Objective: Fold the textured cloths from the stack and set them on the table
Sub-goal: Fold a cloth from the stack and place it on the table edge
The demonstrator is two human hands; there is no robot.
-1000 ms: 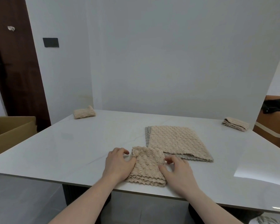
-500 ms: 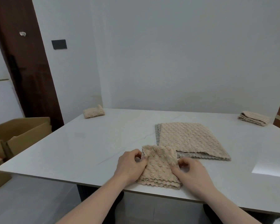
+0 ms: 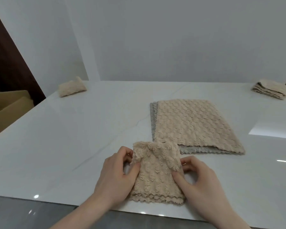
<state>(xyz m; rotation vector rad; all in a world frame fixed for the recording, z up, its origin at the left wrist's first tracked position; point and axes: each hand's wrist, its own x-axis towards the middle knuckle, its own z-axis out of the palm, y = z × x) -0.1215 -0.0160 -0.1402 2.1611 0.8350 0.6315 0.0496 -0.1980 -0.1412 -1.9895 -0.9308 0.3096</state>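
Pinching the folded beige cloth (image 3: 156, 172) from both sides, the left hand (image 3: 116, 176) and the right hand (image 3: 198, 180) each have their grip clamped on it: the left thumb presses its left edge with the fingers curled behind, and the right thumb lies on its right side with the fingers curled at that edge. The cloth lies at the near edge of the white worktop (image 3: 89, 129), its far end bunched and its scalloped layers showing at the near end. Just beyond it, touching its far end, lies one stack of flat textured cloths (image 3: 193, 128), beige on top with grey beneath. Two more folded cloths sit well apart: one at the far left corner (image 3: 72, 86), one at the far right (image 3: 271, 88). One cardboard box (image 3: 5, 109) stands left of the worktop.
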